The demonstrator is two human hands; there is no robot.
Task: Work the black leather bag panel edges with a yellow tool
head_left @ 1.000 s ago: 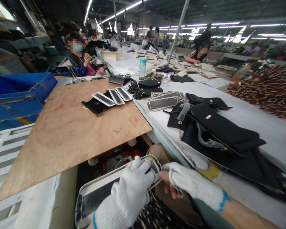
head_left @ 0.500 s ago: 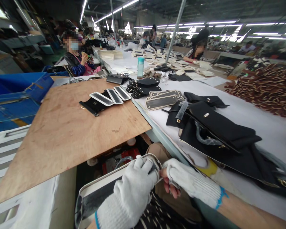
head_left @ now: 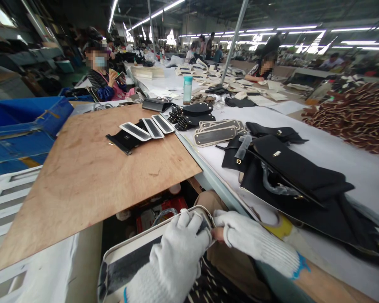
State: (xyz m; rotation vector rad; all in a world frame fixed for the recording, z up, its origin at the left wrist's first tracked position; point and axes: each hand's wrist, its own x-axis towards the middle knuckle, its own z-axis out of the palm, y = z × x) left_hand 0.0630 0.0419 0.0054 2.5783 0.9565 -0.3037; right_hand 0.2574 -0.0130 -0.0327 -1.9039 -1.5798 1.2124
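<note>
A black handbag with a cream border [head_left: 131, 244] lies across my lap, long flat side up. My left hand [head_left: 177, 248], in a white knitted glove with bare-looking tips hidden from me, presses on its far half and grips the edge. At the bag's right end, my right hand [head_left: 240, 231] is closed on the rim, with a bare thumb against it. The rest of its fingers are tucked out of sight beneath, and I cannot make out anything small between them.
A wooden board [head_left: 113, 168] carries black panels with pale-edged strips [head_left: 153, 127]. On the white table to the right lie black bag pieces [head_left: 297, 176], cream-edged plates [head_left: 215, 135] and a yellow tape roll [head_left: 282, 227]. A blue bin [head_left: 28, 130] stands left; co-workers sit farther off.
My right hand has turned, so its lower fingers, bare and visible before, are now tucked under at the bag's end. My left hand stays on the bag.
</note>
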